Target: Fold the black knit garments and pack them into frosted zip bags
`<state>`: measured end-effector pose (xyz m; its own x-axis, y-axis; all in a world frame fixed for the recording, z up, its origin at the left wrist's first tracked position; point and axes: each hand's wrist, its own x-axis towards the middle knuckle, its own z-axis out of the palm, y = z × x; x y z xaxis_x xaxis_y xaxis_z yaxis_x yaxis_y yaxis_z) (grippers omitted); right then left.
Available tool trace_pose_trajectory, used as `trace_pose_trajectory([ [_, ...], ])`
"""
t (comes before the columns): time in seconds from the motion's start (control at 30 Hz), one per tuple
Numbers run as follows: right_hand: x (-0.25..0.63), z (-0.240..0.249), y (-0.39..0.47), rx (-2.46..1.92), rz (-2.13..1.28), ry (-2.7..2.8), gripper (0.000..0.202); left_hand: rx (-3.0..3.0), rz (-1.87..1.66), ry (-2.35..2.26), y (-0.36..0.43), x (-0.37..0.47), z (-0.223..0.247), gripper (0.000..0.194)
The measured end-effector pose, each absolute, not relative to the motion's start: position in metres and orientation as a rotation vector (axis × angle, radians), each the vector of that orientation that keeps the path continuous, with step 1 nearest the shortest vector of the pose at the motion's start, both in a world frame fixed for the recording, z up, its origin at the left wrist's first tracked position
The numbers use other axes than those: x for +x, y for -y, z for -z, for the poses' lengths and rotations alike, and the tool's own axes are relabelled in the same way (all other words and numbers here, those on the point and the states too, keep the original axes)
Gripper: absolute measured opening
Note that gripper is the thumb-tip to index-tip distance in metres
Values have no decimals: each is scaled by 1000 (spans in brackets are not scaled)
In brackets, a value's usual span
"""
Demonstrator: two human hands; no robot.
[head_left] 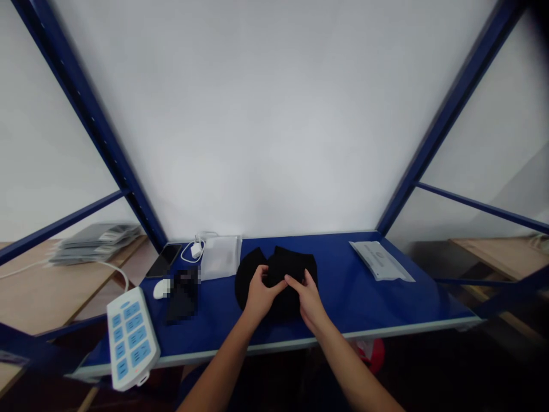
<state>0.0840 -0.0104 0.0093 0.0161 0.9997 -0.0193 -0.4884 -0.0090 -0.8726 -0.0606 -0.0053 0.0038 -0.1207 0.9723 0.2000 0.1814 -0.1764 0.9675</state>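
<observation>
A soft black fabric item (pixel 291 260), bunched and partly folded, lies at the middle of the blue shelf (pixel 334 286). Its exact kind cannot be made out. On its left part my left hand (pixel 261 294) grips the fabric, fingers curled behind it and thumb pointing inward. From the other side my right hand (pixel 307 297) pinches the same item, its thumb close to the left thumb. The fingertips of both hands are partly hidden in the dark cloth.
Left of the cloth lie a clear plastic bag (pixel 221 257), a white charger (pixel 196 249), a phone (pixel 163 261), a white mouse (pixel 161 289) and a dark blurred item (pixel 182 297). A power strip (pixel 132 337) overhangs the front-left edge. A packaged bag (pixel 381 260) lies right.
</observation>
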Motion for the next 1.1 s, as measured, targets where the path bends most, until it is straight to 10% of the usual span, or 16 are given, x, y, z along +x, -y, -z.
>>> trace_pose_trajectory([
  [0.43, 98, -9, -5, -1037, -1311, 1039, 57, 1557, -763, -2384, -87, -188, -3, 39],
  [0.83, 112, -53, 22, -997, -1309, 1947, 104, 1978, -804, -2074, -37, -163, -38, 10],
  [1.1, 102, -74, 32, -1181, -772, 2440, 96, 2226, -853, -1510, 24, -127, -88, 13],
])
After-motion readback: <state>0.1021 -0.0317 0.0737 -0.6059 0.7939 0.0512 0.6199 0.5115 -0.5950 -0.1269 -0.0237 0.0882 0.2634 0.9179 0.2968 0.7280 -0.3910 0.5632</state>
